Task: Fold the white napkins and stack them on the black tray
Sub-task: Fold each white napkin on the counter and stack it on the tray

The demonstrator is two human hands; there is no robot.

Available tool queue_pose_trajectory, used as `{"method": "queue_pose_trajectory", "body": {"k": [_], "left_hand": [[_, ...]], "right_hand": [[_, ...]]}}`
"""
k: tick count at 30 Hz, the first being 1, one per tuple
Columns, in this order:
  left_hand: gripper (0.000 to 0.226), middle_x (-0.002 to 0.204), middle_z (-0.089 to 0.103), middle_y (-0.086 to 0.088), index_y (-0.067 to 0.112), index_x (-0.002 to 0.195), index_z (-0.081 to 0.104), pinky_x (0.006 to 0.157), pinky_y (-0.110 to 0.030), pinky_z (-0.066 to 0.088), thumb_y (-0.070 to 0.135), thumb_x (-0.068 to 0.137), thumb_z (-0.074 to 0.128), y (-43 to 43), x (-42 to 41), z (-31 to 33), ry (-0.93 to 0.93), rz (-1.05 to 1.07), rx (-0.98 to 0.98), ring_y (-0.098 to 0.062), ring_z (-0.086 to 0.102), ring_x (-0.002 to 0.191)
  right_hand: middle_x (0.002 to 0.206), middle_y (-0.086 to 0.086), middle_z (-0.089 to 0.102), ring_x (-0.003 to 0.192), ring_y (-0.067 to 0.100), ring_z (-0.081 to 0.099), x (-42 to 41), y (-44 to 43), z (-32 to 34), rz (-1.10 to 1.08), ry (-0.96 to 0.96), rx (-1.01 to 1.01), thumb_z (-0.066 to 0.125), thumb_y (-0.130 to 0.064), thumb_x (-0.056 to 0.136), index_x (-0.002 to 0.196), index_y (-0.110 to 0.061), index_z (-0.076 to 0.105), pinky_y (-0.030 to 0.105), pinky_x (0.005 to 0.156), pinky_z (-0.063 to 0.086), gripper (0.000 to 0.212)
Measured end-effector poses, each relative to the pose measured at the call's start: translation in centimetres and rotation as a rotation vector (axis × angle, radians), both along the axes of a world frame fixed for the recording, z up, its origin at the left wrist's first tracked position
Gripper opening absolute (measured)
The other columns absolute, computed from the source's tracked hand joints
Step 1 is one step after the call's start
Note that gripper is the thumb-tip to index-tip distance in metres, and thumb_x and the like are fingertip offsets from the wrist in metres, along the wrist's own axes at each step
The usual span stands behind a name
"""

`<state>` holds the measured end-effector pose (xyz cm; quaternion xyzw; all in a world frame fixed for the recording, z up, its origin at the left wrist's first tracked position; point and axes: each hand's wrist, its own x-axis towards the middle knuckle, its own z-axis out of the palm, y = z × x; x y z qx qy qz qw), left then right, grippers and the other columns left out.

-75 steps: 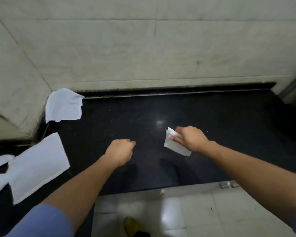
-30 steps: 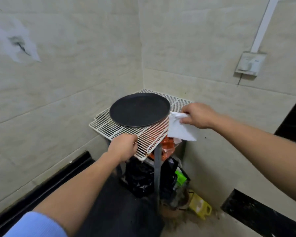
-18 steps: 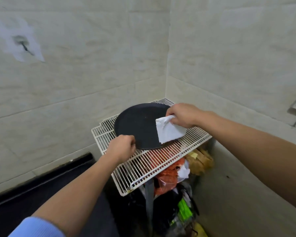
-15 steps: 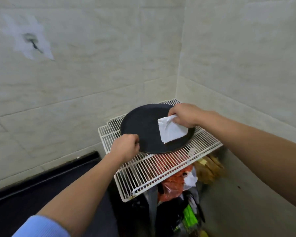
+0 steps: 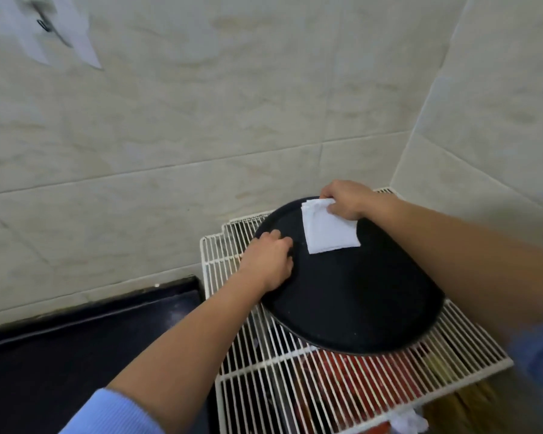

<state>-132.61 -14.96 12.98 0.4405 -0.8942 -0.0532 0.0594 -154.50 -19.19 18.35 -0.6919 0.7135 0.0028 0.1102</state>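
Note:
A round black tray (image 5: 351, 305) lies on a white wire rack (image 5: 295, 383) in the corner of the tiled walls. A folded white napkin (image 5: 328, 231) lies flat on the far part of the tray. My right hand (image 5: 347, 198) pinches its far corner between thumb and fingers. My left hand (image 5: 268, 261) rests on the tray's left rim, fingers curled over the edge.
Beige tiled walls (image 5: 201, 120) close the corner behind and to the right of the rack. A black counter (image 5: 76, 355) adjoins the rack on the left. Red and dark bags (image 5: 351, 380) sit under the rack, seen through the wires.
I turned from the black counter to the corner rack. My right hand carried the folded napkin over the tray and lowered it onto it. My left hand moved onto the tray's left rim.

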Motion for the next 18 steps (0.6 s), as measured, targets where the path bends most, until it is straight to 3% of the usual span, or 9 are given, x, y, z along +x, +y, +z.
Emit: {"method": "queue_pose_trajectory", "body": {"k": [6,9,11,14,18], "left_hand": [[0.032,0.115,0.051,-0.006,0.015,0.117,0.057,0.091,-0.04,0.041,0.031,0.091,0.047,-1.1,0.1,-2.5,0.072,-0.003,-0.044,-0.027,0.047,0.106],[0.032,0.112,0.052,-0.006,0.014,0.115,0.059,0.087,-0.039,0.041,0.03,0.09,0.048,-1.1,0.2,-3.1,0.118,-0.013,-0.086,-0.026,0.048,0.101],[0.03,0.108,0.054,-0.007,0.013,0.11,0.061,0.082,-0.038,0.043,0.03,0.088,0.049,-1.0,0.2,-3.4,0.131,-0.016,-0.121,-0.026,0.05,0.097],[0.029,0.106,0.054,-0.007,0.012,0.108,0.062,0.08,-0.038,0.042,0.029,0.088,0.049,-0.8,0.1,-3.7,0.12,-0.005,-0.143,-0.026,0.05,0.094],[0.033,0.116,0.051,-0.006,0.013,0.118,0.057,0.089,-0.038,0.04,0.029,0.091,0.046,0.2,0.0,-3.4,0.09,0.023,-0.087,-0.026,0.047,0.103]], "right_hand": [[0.117,0.001,0.06,0.107,0.026,0.055,-0.9,-3.8,-4.3,-0.025,0.053,-0.045,0.051,-0.016,0.09,0.116,-0.024,0.06,0.036,0.085,0.041,0.029],[0.124,0.008,0.054,0.113,0.03,0.049,-0.7,-3.0,-6.2,0.042,0.195,-0.297,0.052,-0.025,0.091,0.122,-0.019,0.058,0.041,0.089,0.039,0.032],[0.13,0.011,0.053,0.119,0.033,0.047,-0.1,-1.7,-7.9,0.097,0.109,-0.382,0.042,-0.037,0.092,0.124,-0.015,0.059,0.043,0.092,0.038,0.043],[0.148,0.01,0.041,0.138,0.029,0.035,0.6,-0.2,-9.8,0.102,-0.023,-0.3,0.02,-0.054,0.088,0.135,-0.019,0.053,0.045,0.109,0.028,0.067],[0.159,0.006,0.02,0.148,0.023,0.013,0.3,0.1,-9.8,0.111,0.005,-0.19,0.027,-0.052,0.099,0.148,-0.027,0.032,0.042,0.117,0.013,0.055]]}}
